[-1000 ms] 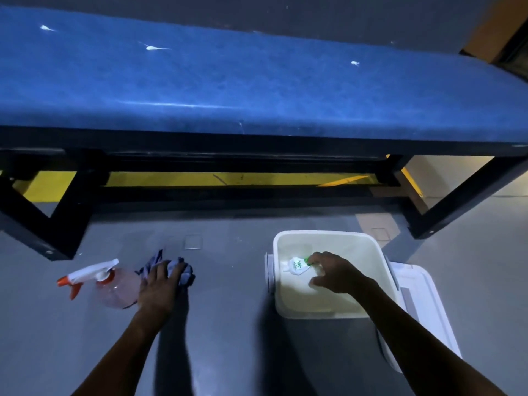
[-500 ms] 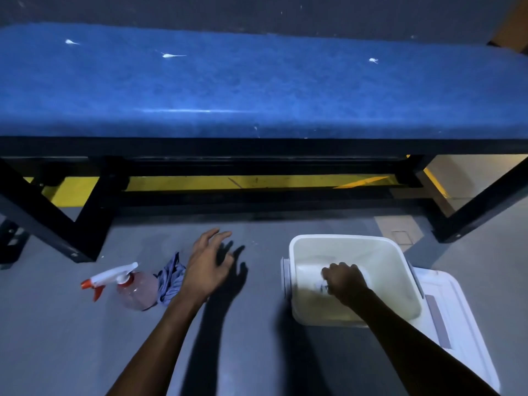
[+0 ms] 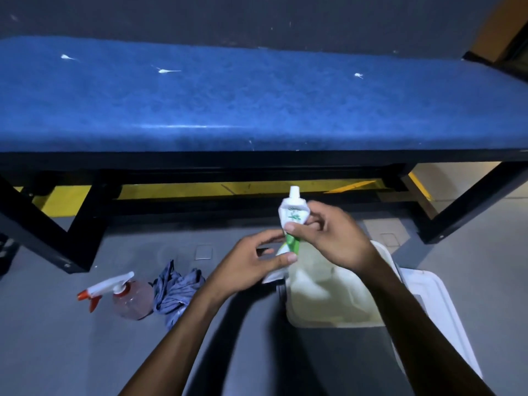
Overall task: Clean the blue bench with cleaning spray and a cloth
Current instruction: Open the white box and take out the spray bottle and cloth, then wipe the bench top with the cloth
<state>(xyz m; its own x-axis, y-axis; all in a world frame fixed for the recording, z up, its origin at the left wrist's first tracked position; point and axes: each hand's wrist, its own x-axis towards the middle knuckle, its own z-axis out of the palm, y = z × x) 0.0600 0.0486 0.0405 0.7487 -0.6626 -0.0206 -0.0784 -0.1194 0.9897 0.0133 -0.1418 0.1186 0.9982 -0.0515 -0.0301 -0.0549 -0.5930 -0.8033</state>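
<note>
Grey floor runs under the blue bench (image 3: 257,104), whose seat carries three white smears and is not yet wiped. A second ago the right hand (image 3: 334,235) was down in the white bin (image 3: 328,298); now it has lifted a white-and-green tube (image 3: 293,221) clear, gripping its upper part, while the left hand (image 3: 251,267), off the cloth (image 3: 177,290), pinches the tube's lower end. Spray bottle (image 3: 125,295) and cloth lie untouched together on the floor, so cleaning proper has likely not begun.
</note>
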